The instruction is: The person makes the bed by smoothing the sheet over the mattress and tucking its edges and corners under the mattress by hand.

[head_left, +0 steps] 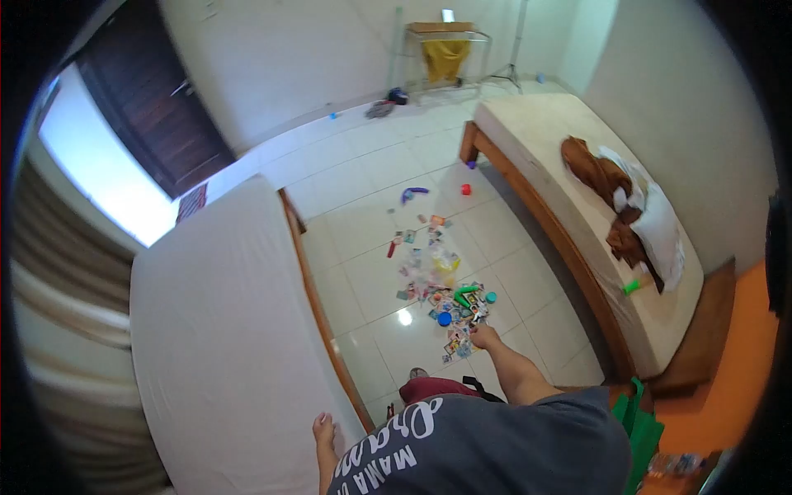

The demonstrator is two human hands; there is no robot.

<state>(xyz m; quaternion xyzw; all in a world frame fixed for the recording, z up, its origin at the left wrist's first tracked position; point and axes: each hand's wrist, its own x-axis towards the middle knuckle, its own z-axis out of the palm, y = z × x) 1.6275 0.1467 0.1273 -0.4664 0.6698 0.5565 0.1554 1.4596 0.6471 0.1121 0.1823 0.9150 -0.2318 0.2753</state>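
Note:
My right hand [485, 337] reaches down over the near part of a heap of small colourful cards [459, 340] spread on the tiled floor. Its fingers look pinched together; what they hold, if anything, is too small to tell. Close to it are a blue round lid [445, 319], a green toy piece [466, 297] and a teal round piece [492, 297]. A clear and yellow plastic bag [444, 262] lies on the heap's far side. My left hand [323, 427] is by the edge of the left mattress, fingers curled, with nothing visible in it.
Low beds flank the floor: a left mattress [223, 330] and a right mattress [536, 120] with brown cloth [592, 169] and a white pillow [660, 227]. Farther off are a purple curved toy [414, 193], a red cup-like piece [466, 190], a rack [450, 37] and a dark door [148, 91].

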